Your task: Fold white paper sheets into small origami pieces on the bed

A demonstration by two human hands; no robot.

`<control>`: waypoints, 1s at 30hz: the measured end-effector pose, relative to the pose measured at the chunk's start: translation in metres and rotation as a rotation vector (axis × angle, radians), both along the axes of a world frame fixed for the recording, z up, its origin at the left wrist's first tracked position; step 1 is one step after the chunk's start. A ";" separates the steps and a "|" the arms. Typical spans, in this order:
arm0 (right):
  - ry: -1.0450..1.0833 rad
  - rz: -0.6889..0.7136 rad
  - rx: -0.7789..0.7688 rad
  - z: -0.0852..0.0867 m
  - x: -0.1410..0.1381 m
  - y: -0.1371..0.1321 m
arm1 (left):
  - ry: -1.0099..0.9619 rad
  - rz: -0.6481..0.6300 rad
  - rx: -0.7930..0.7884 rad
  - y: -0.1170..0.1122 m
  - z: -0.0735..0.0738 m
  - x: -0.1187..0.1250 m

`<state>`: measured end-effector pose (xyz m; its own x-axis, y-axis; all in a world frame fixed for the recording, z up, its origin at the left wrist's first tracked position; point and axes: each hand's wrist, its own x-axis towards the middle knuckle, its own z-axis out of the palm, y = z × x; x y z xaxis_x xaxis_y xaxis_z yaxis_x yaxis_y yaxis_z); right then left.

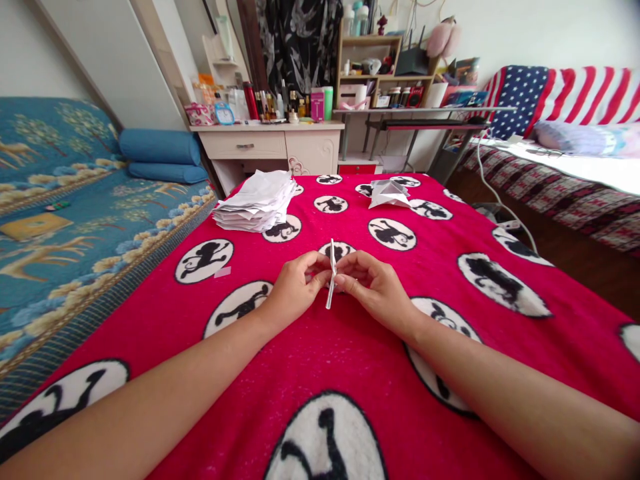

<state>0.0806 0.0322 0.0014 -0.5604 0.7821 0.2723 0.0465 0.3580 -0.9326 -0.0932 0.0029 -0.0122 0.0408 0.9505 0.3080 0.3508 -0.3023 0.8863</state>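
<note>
A narrow folded strip of white paper (332, 257) stands on edge between my two hands, just above the red blanket (350, 347). My left hand (295, 285) pinches it from the left, fingers closed on its middle. From the right, my right hand (373, 283) pinches the same strip with thumb and fingertips. Both forearms reach in from the bottom of the view.
A stack of white paper sheets (257, 203) lies at the back left of the blanket. A folded paper shape (389, 193) sits at the back centre. A blue patterned sofa (60, 220) is on the left, a dresser (273, 143) and desk (425, 117) behind, a bed (565, 173) on the right.
</note>
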 end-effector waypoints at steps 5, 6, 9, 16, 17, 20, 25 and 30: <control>-0.028 -0.010 0.021 -0.001 0.000 0.001 | -0.065 -0.061 -0.038 -0.001 -0.002 0.002; -0.044 -0.016 0.027 -0.001 0.000 0.001 | -0.055 -0.056 -0.031 -0.001 -0.002 0.002; -0.068 -0.020 0.030 -0.001 0.000 0.001 | 0.004 -0.031 -0.005 -0.003 -0.001 0.003; -0.068 -0.006 0.012 0.001 0.001 0.001 | 0.131 -0.001 0.055 -0.004 0.002 0.003; -0.060 0.002 0.005 0.001 0.001 0.001 | 0.133 -0.002 0.056 -0.004 0.002 0.003; -0.035 0.031 -0.019 0.001 0.001 0.001 | 0.113 -0.009 0.037 -0.003 0.001 0.003; -0.027 0.030 -0.046 0.001 0.001 0.001 | 0.090 -0.001 0.015 -0.004 0.002 0.004; -0.044 0.044 -0.025 0.002 0.002 0.000 | 0.084 -0.006 0.023 -0.003 -0.001 0.002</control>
<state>0.0824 0.0320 0.0038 -0.6053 0.7628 0.2277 0.0723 0.3376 -0.9385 -0.0908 -0.0003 -0.0132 0.0736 0.9428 0.3251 0.4220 -0.3248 0.8464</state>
